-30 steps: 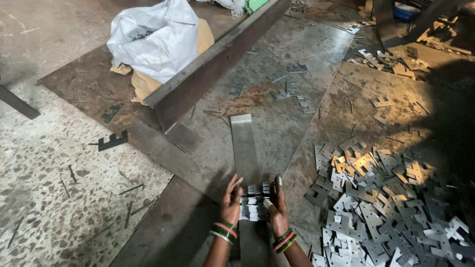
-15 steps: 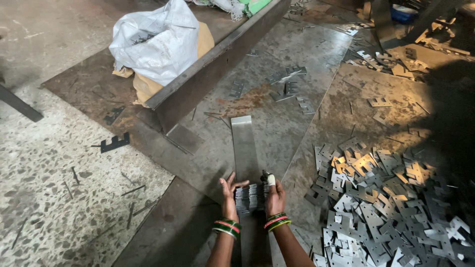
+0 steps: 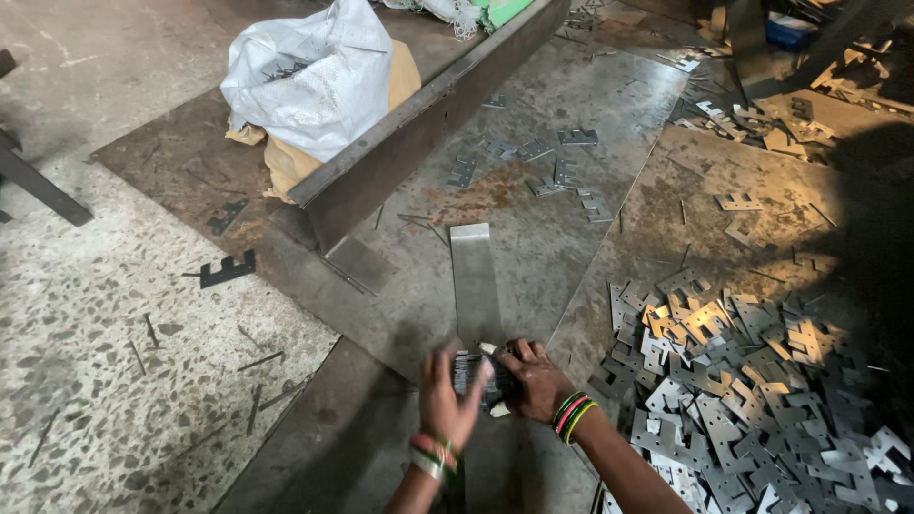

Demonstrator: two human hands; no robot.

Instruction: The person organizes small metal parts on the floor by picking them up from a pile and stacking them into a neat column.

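Now, what I see from the head camera, line by line:

Left hand: my left hand (image 3: 447, 398), blurred, sits at the lower centre of the frame, palm pressed against the left side of a small stack of flat grey metal plates (image 3: 476, 373); red, green and gold bangles ring its wrist.

Right hand: my right hand (image 3: 533, 381) is just right of it, fingers curled around the right side of the same stack, with like bangles on the wrist.

Grip: both hands clasp the stack between them; I cannot tell how tightly the blurred left one closes.

Stack: it rests low in the frame at the near end of a long flat grey steel strip (image 3: 475, 281), which runs up toward the middle of the picture.

Pile: a heap of loose notched shiny metal plates (image 3: 752, 400) fills the lower right, just beside my right forearm.

Floor: a rusty steel sheet floor (image 3: 533, 200) lies under the strip; speckled stone flooring (image 3: 114, 324) takes the left side.

Beam: a long dark steel angle beam (image 3: 419, 124) runs diagonally from the upper centre toward the middle.

Sack: a white plastic sack (image 3: 305, 76) lies over a tan bag at the upper left, against the beam.

Scatter: a few small grey plates (image 3: 562, 176) lie well apart from my hands, above centre.
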